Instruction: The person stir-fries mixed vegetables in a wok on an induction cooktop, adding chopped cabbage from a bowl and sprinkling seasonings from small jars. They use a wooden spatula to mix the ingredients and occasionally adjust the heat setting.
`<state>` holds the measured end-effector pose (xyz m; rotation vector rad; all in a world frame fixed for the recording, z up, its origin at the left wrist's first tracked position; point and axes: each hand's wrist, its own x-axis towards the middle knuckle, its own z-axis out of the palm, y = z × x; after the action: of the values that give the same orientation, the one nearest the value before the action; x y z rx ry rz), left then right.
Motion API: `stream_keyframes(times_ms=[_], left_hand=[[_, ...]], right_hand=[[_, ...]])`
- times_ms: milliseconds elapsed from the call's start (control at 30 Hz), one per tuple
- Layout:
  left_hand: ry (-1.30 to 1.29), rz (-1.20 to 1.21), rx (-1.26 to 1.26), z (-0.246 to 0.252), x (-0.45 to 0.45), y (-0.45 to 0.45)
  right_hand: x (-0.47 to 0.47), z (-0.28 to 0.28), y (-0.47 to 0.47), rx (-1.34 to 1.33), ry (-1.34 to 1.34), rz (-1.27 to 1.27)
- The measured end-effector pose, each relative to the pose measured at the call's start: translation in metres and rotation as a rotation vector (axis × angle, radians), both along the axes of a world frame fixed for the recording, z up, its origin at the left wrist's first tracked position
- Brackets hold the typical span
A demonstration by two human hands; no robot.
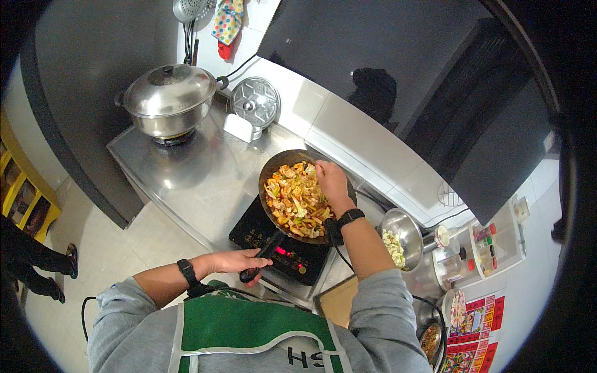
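A dark wok (269, 184) holds a mix of cut vegetables (298, 200), with cauliflower pieces among them. It sits tilted or off-centre on a black induction cooktop (298, 265) with lit red digits. My left hand (240, 262) is closed around the wok's black handle (263, 254). Over the right side of the wok is my right hand (332, 184), its fingers curled near the far rim. Whatever those fingers may hold is hidden by the hand itself.
A lidded steel pot (172, 109) stands at the back left of the steel counter (186, 177). Beside it are a steamer plate (254, 100) and a white holder (239, 127). A steel bowl (413, 238) with chopped vegetables and a spice rack (459, 265) lie right. Another person's legs (37, 265) show at left.
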<state>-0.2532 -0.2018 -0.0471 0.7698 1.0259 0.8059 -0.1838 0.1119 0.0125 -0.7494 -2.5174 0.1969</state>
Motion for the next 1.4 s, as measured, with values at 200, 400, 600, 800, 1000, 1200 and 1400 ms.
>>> stream_keyframes(times_ms=[200, 400, 600, 800, 1000, 1200, 1400], left_hand=[[-0.031, -0.051, 0.012, -0.008, -0.004, 0.003], [-0.064, -0.079, 0.057, -0.013, -0.011, 0.006], [-0.100, -0.051, 0.003, -0.009, -0.009, 0.008], [0.007, -0.049, 0.042, -0.001, -0.006, 0.003], [0.041, 0.167, -0.033, -0.014, -0.011, -0.017], [0.065, 0.374, -0.128, -0.025, 0.002, -0.039], [0.086, 0.466, -0.198, -0.018, 0.026, -0.059]], right_hand=[[0.028, 0.009, 0.000, 0.018, -0.152, 0.046], [0.111, 0.070, -0.032, -0.146, -0.211, 0.094], [0.184, 0.082, -0.089, -0.241, -0.327, 0.083], [0.183, 0.034, -0.116, -0.297, -0.232, 0.003], [0.285, 0.038, -0.055, -0.575, -0.002, -0.218], [0.395, -0.019, 0.101, -0.578, -0.114, -0.502], [0.409, -0.087, 0.147, -0.582, -0.538, -0.384]])
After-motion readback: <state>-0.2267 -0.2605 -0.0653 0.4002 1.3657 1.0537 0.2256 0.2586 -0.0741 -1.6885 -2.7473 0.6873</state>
